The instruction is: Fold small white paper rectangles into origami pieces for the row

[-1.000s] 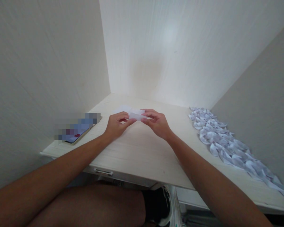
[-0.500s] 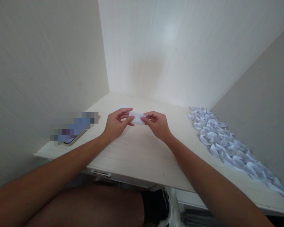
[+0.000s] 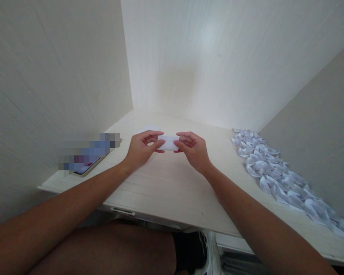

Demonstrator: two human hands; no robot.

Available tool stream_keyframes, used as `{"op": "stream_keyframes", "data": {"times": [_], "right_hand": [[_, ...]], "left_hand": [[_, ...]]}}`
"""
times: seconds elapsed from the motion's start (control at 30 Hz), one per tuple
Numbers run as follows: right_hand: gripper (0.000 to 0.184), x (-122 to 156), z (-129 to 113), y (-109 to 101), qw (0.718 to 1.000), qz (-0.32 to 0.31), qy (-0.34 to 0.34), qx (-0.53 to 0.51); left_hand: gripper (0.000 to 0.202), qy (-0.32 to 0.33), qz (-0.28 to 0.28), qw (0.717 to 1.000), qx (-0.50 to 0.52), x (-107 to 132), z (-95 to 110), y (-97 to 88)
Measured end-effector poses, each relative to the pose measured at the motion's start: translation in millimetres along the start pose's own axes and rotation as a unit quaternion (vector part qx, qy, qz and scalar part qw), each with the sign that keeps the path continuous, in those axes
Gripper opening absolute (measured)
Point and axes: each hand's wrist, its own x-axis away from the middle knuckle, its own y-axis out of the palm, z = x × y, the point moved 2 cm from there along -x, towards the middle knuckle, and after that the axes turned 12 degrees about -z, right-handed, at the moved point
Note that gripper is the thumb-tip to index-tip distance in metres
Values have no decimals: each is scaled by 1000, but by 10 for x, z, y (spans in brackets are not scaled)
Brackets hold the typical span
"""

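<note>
A small white piece of folded paper (image 3: 169,143) is held level just above the desk, stretched between my two hands. My left hand (image 3: 143,147) pinches its left end, thumb in front and fingers behind. At the right end, my right hand (image 3: 193,148) grips it the same way, with the index finger raised over the top edge. Behind my left hand, a flat white sheet of paper (image 3: 149,128) lies on the desk, partly hidden by the fingers.
Many folded white paper pieces (image 3: 268,168) lie in overlapping rows along the desk's right side. A phone (image 3: 87,168), partly pixelated, rests at the left by the wall. Walls enclose the white desk (image 3: 160,198) on three sides. Below its front edge is a drawer handle (image 3: 122,211).
The fingers of my right hand have shifted on the paper, and the index finger now lifts above its edge. The paper looks flatter and more level. The view has turned slightly.
</note>
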Motion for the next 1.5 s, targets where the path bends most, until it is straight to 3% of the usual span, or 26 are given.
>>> {"op": "stream_keyframes", "data": {"times": [0.43, 0.7, 0.97, 1.37, 1.5], "right_hand": [[42, 15, -37, 15, 1000, 3, -1, 11], [67, 30, -4, 34, 999, -35, 2, 27], [52, 16, -29, 31, 1000, 21, 7, 12], [34, 7, -76, 27, 999, 33, 11, 7], [33, 10, -49, 14, 999, 30, 10, 20]], "left_hand": [[41, -15, -8, 1000, 22, -6, 4, -1], [44, -31, 15, 998, 44, 1, 5, -4], [40, -35, 42, 998, 33, 4, 8, -16], [62, -23, -82, 996, -11, 58, 3, 26], [51, -10, -79, 996, -31, 56, 4, 23]]}}
